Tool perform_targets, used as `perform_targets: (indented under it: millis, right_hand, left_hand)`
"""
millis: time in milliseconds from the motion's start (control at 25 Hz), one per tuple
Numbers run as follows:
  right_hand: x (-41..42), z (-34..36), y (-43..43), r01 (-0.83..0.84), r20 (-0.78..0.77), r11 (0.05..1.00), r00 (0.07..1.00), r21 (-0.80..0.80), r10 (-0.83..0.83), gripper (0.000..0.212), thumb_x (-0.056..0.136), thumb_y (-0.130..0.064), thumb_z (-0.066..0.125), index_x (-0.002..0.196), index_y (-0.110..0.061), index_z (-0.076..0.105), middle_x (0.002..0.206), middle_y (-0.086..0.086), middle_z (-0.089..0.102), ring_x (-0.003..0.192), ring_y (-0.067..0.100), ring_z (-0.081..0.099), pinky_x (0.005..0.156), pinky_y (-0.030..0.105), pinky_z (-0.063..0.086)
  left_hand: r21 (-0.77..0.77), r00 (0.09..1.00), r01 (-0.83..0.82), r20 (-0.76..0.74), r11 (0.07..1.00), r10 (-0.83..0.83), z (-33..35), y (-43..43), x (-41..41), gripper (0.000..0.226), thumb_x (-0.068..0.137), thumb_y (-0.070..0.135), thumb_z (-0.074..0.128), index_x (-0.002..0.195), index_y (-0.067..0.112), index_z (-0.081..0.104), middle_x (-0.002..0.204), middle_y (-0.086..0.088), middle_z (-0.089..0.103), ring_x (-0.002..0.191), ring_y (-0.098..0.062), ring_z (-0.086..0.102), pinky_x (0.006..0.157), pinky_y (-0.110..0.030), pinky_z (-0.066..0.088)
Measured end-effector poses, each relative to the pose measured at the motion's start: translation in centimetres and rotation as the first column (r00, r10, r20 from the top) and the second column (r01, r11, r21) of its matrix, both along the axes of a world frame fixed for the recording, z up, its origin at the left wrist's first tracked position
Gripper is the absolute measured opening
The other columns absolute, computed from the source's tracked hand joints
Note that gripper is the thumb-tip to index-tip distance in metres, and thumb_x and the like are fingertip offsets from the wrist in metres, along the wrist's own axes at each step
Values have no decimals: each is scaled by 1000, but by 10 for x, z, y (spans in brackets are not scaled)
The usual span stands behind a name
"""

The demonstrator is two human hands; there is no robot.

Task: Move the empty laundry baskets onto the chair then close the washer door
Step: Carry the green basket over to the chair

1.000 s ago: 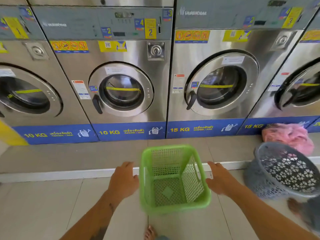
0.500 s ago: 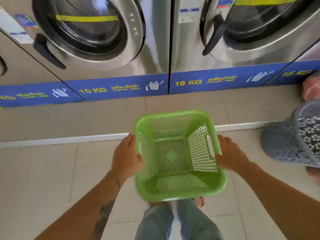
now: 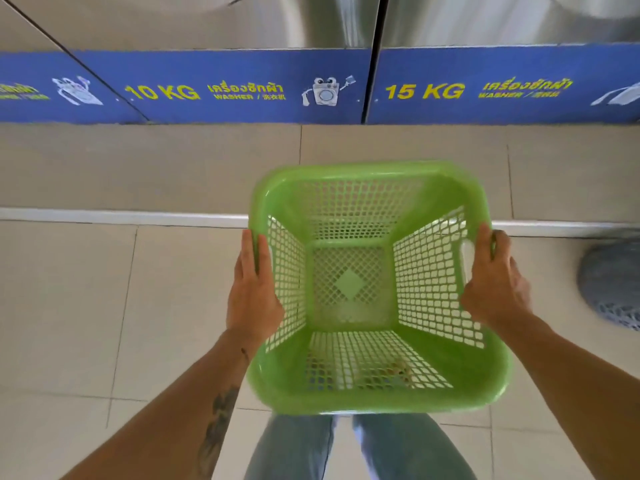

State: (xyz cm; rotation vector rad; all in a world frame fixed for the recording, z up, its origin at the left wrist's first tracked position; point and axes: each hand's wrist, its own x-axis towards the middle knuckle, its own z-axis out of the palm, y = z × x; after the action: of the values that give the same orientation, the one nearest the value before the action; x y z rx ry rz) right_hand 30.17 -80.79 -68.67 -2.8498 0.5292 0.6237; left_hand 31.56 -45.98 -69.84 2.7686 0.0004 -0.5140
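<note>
- You stand on pale, smooth floor tiles (image 3: 69, 306) in front of a row of brushed-steel washers (image 3: 207, 19); only their lower panels and blue "10 KG" and "15 KG" bands show, with a raised tiled step beyond the green basket.
- The green basket (image 3: 349, 282) is directly below your head, above your jeans, gripped on both sides.
- Your left hand (image 3: 254, 289) is wrapped over the basket's left rim, fingers out flat along its outer wall. Your right hand (image 3: 495, 282) is closed round the right rim at the handle slot.
- The basket is glossy, squarish moulded plastic with rounded corners, lattice walls and a mesh floor with a solid diamond at the centre. It looks empty and light.
- A grey basket (image 3: 613, 285), rounded and openwork, sits on the floor to the right of the green one, cut by the frame edge.
- As for progress, I judge you are at the start: one basket in hand, the grey one not yet moved. Neither chair nor any washer door is in view, so both remain to be dealt with.
</note>
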Motion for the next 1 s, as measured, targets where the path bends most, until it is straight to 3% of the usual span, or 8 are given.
perform_targets:
  millis: [200,400,600,720,840,1000]
  right_hand:
    - [24,105,3,-70,47,997,996,15,69,97,66,1,66,149,-14,19,145,9,33,102,41,59,75,43,50]
    - [28,246,17,-185,124,982,976,43,179,90,68,-10,66,148,-20,28,148,5,37,119,39,54,93,46,48]
    - [14,352,52,-378,184,925,912,33,366,82,73,-16,64,148,-17,30,146,10,43,129,33,48,100,42,44]
    - [-5,392,85,-543,279,838,813,49,511,70,76,-22,61,142,-18,37,136,12,52,120,35,53,94,43,47]
    - [-34,425,136,-664,317,744,724,77,613,73,77,-19,61,145,-17,35,145,11,46,130,32,45,103,40,41]
    - [-93,463,237,-837,356,539,533,93,768,73,72,-18,62,142,-15,40,139,13,50,128,32,47,102,41,42]
  left_hand:
    - [-77,992,-111,47,991,115,98,16,12,94,71,-4,54,154,14,16,165,0,4,149,-22,14,115,-30,25]
    - [-78,978,-179,93,981,186,229,56,-6,91,64,1,64,149,12,34,163,-2,18,146,-21,27,113,-34,31]
    - [-16,950,-281,141,960,280,338,82,-82,87,69,5,62,150,14,32,162,-2,20,142,-25,35,108,-36,36]
    - [-12,897,-397,206,918,391,384,105,-157,87,65,12,61,148,19,35,158,-2,29,136,-27,42,101,-37,42]
    - [-38,817,-521,267,853,511,426,129,-242,85,64,15,58,147,19,38,153,-4,35,133,-28,45,99,-36,43]
    - [-55,613,-742,347,668,710,464,167,-383,80,69,7,63,146,16,41,153,-4,38,131,-29,47,100,-36,43]
